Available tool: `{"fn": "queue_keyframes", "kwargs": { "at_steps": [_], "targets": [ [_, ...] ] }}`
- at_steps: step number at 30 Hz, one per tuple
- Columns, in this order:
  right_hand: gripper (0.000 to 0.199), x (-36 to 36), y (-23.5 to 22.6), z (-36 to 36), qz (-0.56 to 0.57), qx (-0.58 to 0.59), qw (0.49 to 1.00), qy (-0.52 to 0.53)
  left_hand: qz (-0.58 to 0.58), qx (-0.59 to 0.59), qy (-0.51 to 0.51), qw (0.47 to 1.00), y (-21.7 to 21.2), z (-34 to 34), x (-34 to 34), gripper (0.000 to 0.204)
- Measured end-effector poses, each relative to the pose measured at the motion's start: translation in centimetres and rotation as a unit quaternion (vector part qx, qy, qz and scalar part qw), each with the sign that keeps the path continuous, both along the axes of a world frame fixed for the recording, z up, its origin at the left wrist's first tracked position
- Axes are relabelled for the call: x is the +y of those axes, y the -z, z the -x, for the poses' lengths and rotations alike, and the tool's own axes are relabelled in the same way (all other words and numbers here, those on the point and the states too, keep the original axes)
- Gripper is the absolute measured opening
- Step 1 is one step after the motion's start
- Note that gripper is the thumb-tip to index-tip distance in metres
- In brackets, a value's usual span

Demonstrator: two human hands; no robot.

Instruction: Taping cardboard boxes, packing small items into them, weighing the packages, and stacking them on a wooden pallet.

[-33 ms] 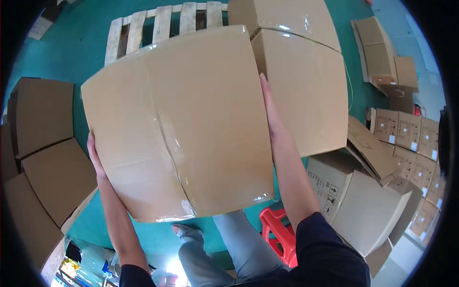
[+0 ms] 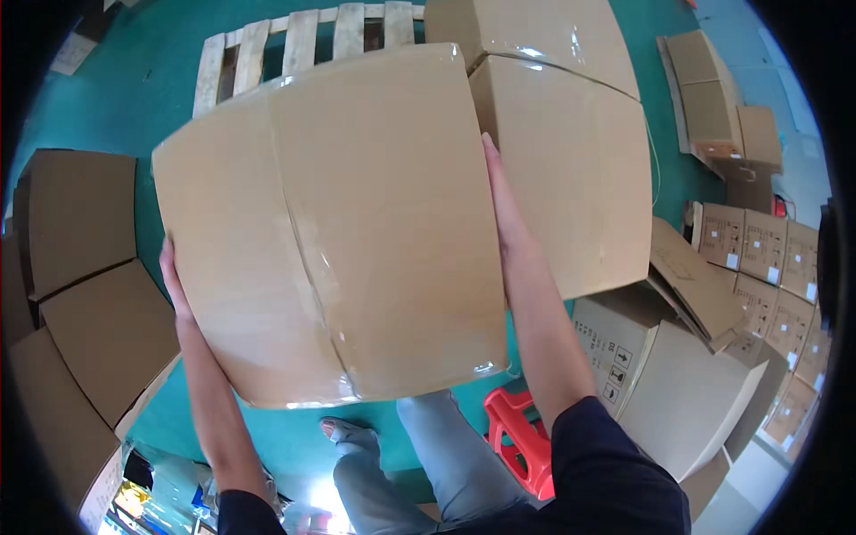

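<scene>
Stacked brown cartons [image 2: 85,267] sit at the far left on the green floor [image 2: 152,53]. The left hand [image 2: 172,281] lies flat against the left side of a large taped cardboard box [image 2: 330,223], held up in front of the person above a wooden pallet [image 2: 294,45]; the right hand [image 2: 501,201] presses flat on its right side, fingers straight. With only palm pressure, the box could likely slip and drop onto the feet or the red stool [image 2: 517,441]. Every box is sealed, so contents are hidden. More sealed cartons [image 2: 571,152] stand right.

Dark navy sleeves [image 2: 615,464], bare forearms, grey trousers [image 2: 446,464], sandal [image 2: 343,431]
</scene>
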State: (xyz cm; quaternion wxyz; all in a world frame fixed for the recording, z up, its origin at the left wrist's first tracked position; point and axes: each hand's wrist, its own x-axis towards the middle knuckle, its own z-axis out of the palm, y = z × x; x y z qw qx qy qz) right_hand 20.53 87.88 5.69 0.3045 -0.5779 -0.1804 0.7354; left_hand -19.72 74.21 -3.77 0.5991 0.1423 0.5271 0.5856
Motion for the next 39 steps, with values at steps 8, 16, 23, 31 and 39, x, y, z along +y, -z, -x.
{"fn": "queue_keyframes", "kwargs": {
  "at_steps": [8, 16, 23, 31, 39],
  "targets": [
    [0.062, 2.5, 7.8, -1.4, -0.212, 0.009, 0.975, 0.071, 0.078, 0.004, 0.018, 0.997, 3.0, -0.1, 8.2, 0.066],
    [0.056, -2.6, 1.5, -1.4, -0.391, -0.152, 0.905, 0.066, 0.143, -0.069, 0.060, 0.985, 2.5, -0.8, 8.3, 0.059],
    [0.051, -23.8, 2.1, -3.8, 0.030, -0.265, 0.872, 0.410, -0.096, 0.585, 0.152, 0.791, -5.3, -6.8, 14.1, 0.045],
    [0.066, -24.8, 5.8, 6.7, 0.140, 0.310, 0.865, 0.368, -0.008, 0.659, 0.462, 0.593, -7.1, -13.7, 26.3, 0.052],
    [0.067, -22.4, 6.2, 5.2, 0.169, 0.294, 0.881, 0.330, 0.103, 0.673, 0.484, 0.549, -7.1, -16.0, 28.3, 0.067]
  ]
}}
